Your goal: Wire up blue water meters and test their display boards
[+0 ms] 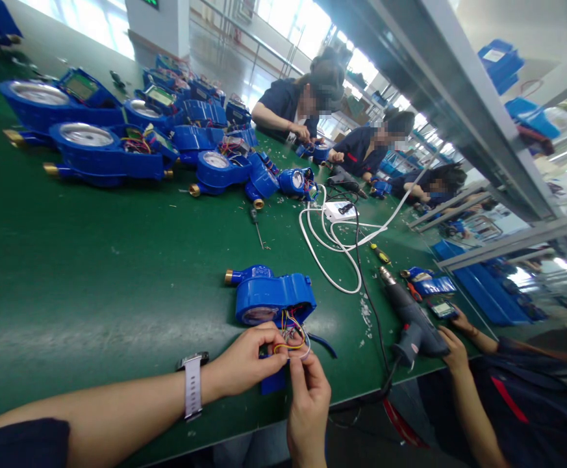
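Observation:
A blue water meter [273, 292] with a brass pipe end lies on its side on the green table in front of me. Thin coloured wires [290, 325] come out of its open housing. My left hand [249, 357], with a watch on its wrist, pinches the wires between thumb and fingers. Close beside it, my right hand [309, 403] is closed, thumb against fingertips, on a thin white wire [306, 348]. Under my hands a blue part [273, 382] shows, mostly covered. A dark blue cable [323, 344] sticks out to the right.
Several blue water meters [112, 153] crowd the far left. A screwdriver [256, 224] lies beyond my meter. White cable loops [332, 260] run from a power strip [340, 210]. At right a heat gun [412, 318] lies near a co-worker's hands [453, 349]. Other people work farther along the table [117, 260].

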Tool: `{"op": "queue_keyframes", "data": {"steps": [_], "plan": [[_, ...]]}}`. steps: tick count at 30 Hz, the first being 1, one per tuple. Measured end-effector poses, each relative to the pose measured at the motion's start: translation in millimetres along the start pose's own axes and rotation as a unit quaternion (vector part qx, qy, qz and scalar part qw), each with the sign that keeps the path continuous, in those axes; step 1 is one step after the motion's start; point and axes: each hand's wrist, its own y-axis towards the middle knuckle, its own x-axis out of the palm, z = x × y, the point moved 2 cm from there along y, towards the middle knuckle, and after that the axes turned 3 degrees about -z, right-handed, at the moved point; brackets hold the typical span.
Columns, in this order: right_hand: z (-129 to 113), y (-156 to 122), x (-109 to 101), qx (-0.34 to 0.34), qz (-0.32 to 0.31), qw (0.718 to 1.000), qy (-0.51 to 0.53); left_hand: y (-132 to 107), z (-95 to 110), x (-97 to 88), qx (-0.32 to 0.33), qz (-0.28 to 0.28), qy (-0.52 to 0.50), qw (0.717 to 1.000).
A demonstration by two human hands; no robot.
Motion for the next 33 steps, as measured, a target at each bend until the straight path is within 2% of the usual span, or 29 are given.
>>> {"op": "queue_keyframes", "data": {"steps": [6,12,14,16,17,20,22,33], "plan": [[2,-3,1,0.005,0.003,1.0,-0.007,1,0,-1.3,0.0,0.006,-0.006,1.0],[0,-2,-1,-0.03,0.006,0.999,-0.04,0,1,-0.4,-0.006,0.011,-0.001,1.0],[-4,-3,-6,-0.067,0.056,0.994,-0.063,0,0,-0.1,-0.011,0.012,0.006,1.0],[-10,-5,-13,-0.137,0.11,0.977,-0.119,0,0,0.0,-0.013,0.009,0.01,1.0],[-15,-6,-15,-0.179,0.112,0.964,-0.159,0,-1,0.0,-0.013,0.007,0.009,1.0],[-27,-6,-15,-0.273,0.034,0.925,-0.263,1,-3,0.3,-0.01,0.007,0.001,1.0],[-31,-4,-13,-0.287,-0.011,0.911,-0.296,1,-4,0.7,-0.007,0.01,-0.006,1.0],[-31,3,-12,-0.276,-0.024,0.907,-0.316,2,-8,1.1,0.007,-0.001,-0.013,1.0]]}}
